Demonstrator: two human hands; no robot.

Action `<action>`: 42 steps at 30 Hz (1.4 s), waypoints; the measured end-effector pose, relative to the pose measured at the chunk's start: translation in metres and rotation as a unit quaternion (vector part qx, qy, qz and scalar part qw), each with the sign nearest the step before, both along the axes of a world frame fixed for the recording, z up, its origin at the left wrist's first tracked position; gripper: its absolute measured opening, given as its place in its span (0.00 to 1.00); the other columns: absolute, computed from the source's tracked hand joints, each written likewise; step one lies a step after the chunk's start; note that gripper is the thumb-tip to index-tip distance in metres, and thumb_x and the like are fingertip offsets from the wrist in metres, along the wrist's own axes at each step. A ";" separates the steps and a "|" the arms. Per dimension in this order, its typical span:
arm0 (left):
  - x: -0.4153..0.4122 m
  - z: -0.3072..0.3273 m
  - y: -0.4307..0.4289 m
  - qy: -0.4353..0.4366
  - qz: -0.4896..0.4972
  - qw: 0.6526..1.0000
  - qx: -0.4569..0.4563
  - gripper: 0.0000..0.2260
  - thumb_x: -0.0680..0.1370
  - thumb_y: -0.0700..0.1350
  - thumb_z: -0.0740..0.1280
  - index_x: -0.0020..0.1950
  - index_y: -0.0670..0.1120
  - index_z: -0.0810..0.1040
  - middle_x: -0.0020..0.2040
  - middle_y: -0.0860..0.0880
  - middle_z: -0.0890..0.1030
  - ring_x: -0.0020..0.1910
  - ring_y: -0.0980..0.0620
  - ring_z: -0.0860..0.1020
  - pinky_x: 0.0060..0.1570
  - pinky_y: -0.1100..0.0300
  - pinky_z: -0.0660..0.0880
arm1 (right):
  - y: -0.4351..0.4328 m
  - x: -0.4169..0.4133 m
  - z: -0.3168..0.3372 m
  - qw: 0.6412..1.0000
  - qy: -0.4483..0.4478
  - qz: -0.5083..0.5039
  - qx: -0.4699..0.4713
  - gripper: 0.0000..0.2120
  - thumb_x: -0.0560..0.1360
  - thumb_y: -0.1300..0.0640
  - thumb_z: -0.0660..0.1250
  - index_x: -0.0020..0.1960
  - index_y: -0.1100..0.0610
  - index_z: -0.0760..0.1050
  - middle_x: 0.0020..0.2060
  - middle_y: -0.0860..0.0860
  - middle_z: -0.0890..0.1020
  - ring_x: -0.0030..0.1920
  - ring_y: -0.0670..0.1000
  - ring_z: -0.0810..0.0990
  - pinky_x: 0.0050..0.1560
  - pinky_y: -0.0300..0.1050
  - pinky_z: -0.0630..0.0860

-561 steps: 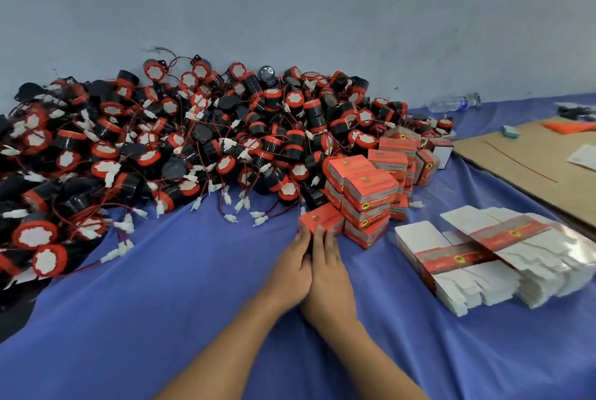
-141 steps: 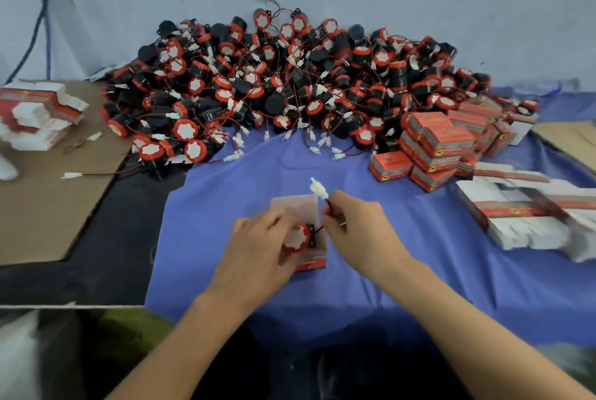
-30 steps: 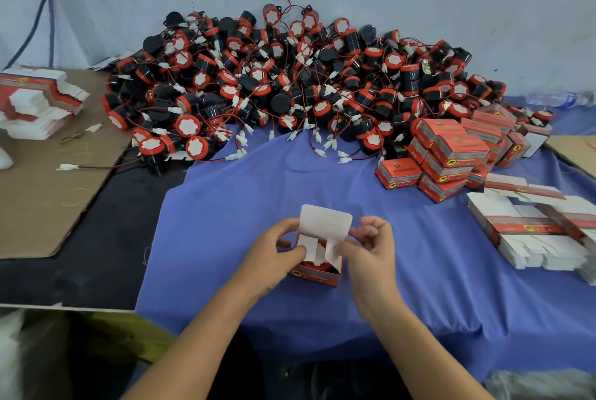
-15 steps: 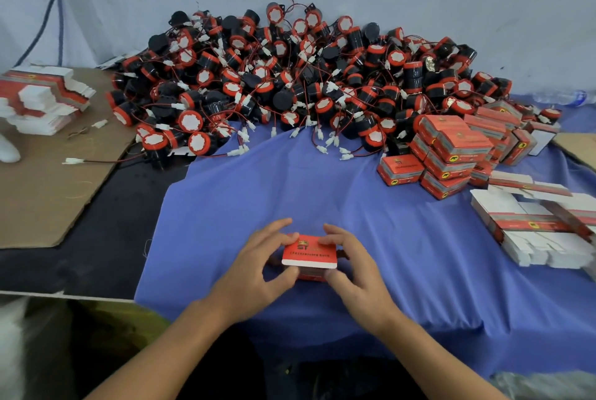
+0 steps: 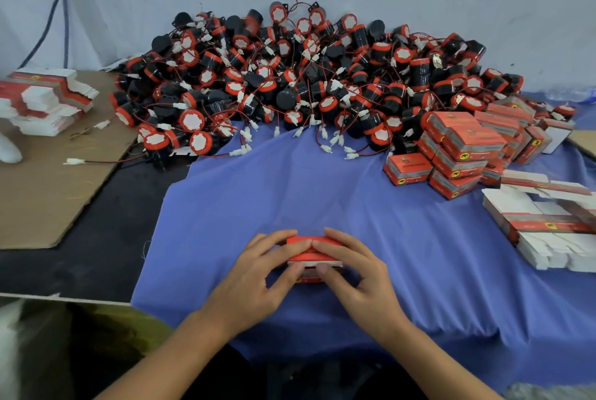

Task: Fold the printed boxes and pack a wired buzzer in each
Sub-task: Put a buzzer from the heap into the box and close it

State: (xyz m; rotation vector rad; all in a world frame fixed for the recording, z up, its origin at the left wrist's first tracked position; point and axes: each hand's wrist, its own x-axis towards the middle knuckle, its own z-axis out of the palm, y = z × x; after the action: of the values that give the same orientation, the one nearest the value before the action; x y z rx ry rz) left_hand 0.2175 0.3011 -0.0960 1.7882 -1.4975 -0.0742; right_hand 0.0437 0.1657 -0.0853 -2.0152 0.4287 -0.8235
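A small red printed box [image 5: 314, 257] lies on the blue cloth [image 5: 322, 193] near the front edge. My left hand [image 5: 258, 277] and my right hand [image 5: 358, 273] grip it from both sides, fingers across its lid and thumbs against its near face. The lid is down; a thin white edge shows along the front. A big pile of black and red wired buzzers [image 5: 306, 77] fills the back. Closed red boxes [image 5: 458, 154] are stacked at the right.
Flat unfolded box blanks [image 5: 548, 225] lie at the right edge, and another stack of blanks [image 5: 42, 102] sits on brown cardboard [image 5: 42, 199] at the left. A loose buzzer wire with a white plug [image 5: 75, 161] lies on the cardboard. A grey wall stands behind.
The box's white lid flap stood open a second ago; both hands have folded it down and now press it closed. The box itself has stayed in place.
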 end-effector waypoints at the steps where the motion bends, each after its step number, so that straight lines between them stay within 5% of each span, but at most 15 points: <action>1: 0.000 -0.001 0.000 -0.005 0.000 1.000 -0.002 0.17 0.83 0.58 0.61 0.72 0.60 0.75 0.72 0.57 0.72 0.68 0.58 0.71 0.69 0.66 0.66 | 0.001 -0.001 0.000 1.000 0.005 0.002 0.006 0.19 0.78 0.62 0.72 0.64 0.44 0.82 0.69 0.43 0.78 0.71 0.44 0.74 0.69 0.42 0.73; 11: -0.010 0.002 0.002 -0.100 0.017 0.994 -0.033 0.18 0.84 0.49 0.61 0.71 0.47 0.78 0.71 0.47 0.76 0.69 0.49 0.73 0.72 0.61 0.66 | 0.007 -0.001 -0.007 0.999 0.020 -0.007 -0.049 0.19 0.80 0.62 0.69 0.70 0.50 0.78 0.75 0.44 0.72 0.78 0.44 0.64 0.75 0.39 0.66; 19: -0.011 0.001 0.004 -0.087 0.004 0.995 -0.053 0.12 0.84 0.45 0.62 0.62 0.44 0.81 0.68 0.51 0.79 0.71 0.51 0.73 0.71 0.55 0.70 | -0.004 -0.002 0.002 0.945 0.092 0.001 -0.314 0.18 0.83 0.56 0.63 0.72 0.56 0.76 0.71 0.49 0.76 0.75 0.51 0.71 0.70 0.45 0.73; 23: -0.011 0.000 0.002 -0.034 0.028 0.997 -0.056 0.10 0.84 0.48 0.61 0.59 0.47 0.80 0.67 0.56 0.79 0.72 0.57 0.71 0.70 0.58 0.70 | -0.015 -0.001 0.014 0.971 0.125 0.052 -0.195 0.18 0.83 0.56 0.64 0.72 0.52 0.77 0.70 0.43 0.76 0.75 0.42 0.68 0.75 0.38 0.64; 28: -0.009 -0.003 0.001 -0.048 0.019 0.997 -0.064 0.10 0.85 0.47 0.60 0.60 0.47 0.79 0.67 0.55 0.78 0.72 0.56 0.71 0.70 0.60 0.69 | -0.016 0.001 0.008 0.994 0.051 0.001 -0.096 0.09 0.79 0.58 0.71 0.59 0.56 0.83 0.60 0.43 0.84 0.66 0.36 0.76 0.58 0.47 0.82; 35: -0.009 -0.003 0.001 -0.093 -0.014 0.992 -0.085 0.08 0.83 0.43 0.63 0.55 0.42 0.81 0.68 0.50 0.78 0.75 0.51 0.70 0.73 0.57 0.67 | -0.020 -0.013 0.006 0.967 0.074 0.061 -0.237 0.10 0.82 0.54 0.68 0.57 0.58 0.83 0.69 0.47 0.79 0.75 0.44 0.70 0.69 0.44 0.74; 42: -0.012 -0.005 -0.001 -0.181 0.032 0.973 -0.136 0.07 0.80 0.44 0.70 0.46 0.41 0.81 0.53 0.48 0.78 0.51 0.48 0.76 0.56 0.58 0.74 | -0.010 -0.011 -0.009 0.958 0.048 0.012 -0.281 0.06 0.80 0.61 0.69 0.55 0.60 0.82 0.70 0.53 0.77 0.74 0.52 0.73 0.66 0.49 0.78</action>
State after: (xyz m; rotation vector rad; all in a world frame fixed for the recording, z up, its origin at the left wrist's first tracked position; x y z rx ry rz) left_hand 0.2057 0.3000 -0.1012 1.6834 -1.6067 0.4929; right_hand 0.0330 0.1556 -0.0946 -2.5885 0.2350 -0.9040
